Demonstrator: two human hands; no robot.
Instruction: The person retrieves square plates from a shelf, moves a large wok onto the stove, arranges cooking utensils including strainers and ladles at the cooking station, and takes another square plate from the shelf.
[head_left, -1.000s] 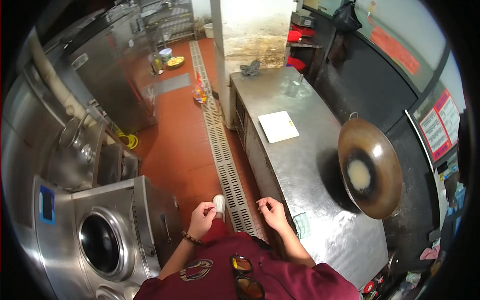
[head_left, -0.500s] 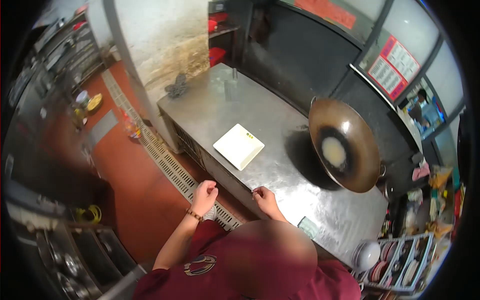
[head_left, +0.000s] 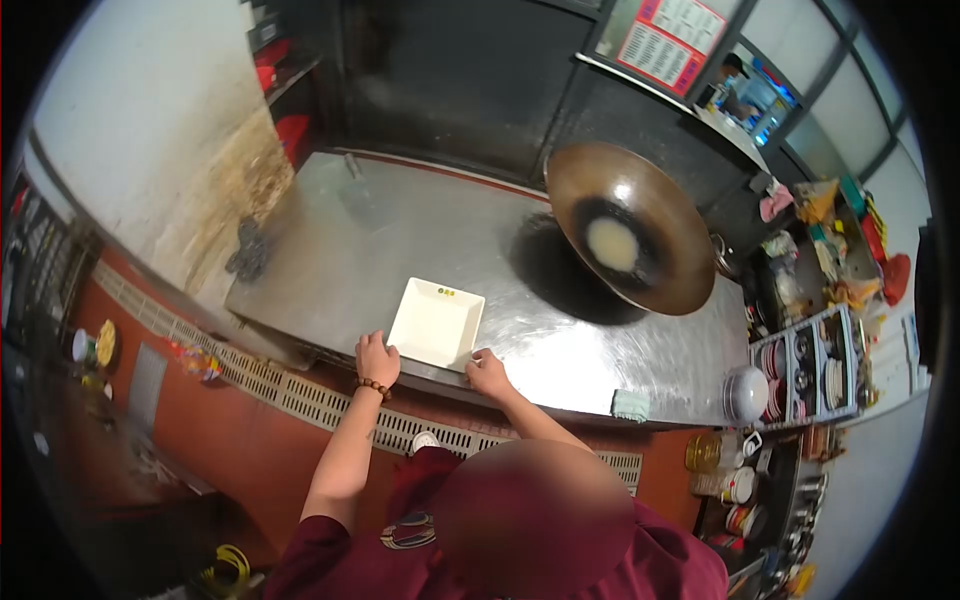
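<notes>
A white square plate (head_left: pixel 436 325) with small coloured marks on its far rim lies on the metal counter near its front edge. My left hand (head_left: pixel 377 362), with a beaded bracelet at the wrist, is at the plate's near left corner. Its fingers lie on the counter beside the plate, and the thumb is near or touching the rim. At the near right corner, my right hand (head_left: pixel 488 374) is closed, thumb and fingers pinching the rim.
A large wok (head_left: pixel 640 235) with pale residue in its middle leans tilted on the counter (head_left: pixel 330 260). Steel wool (head_left: pixel 248 250) lies by the wall, and a folded green cloth (head_left: pixel 631 405) at the front edge. A white bowl (head_left: pixel 746 394) stands beside a dish rack (head_left: pixel 808 370).
Both hands have moved forward from in front of the counter to the plate's near corners. The view has turned to the right, showing more of the shelves there.
</notes>
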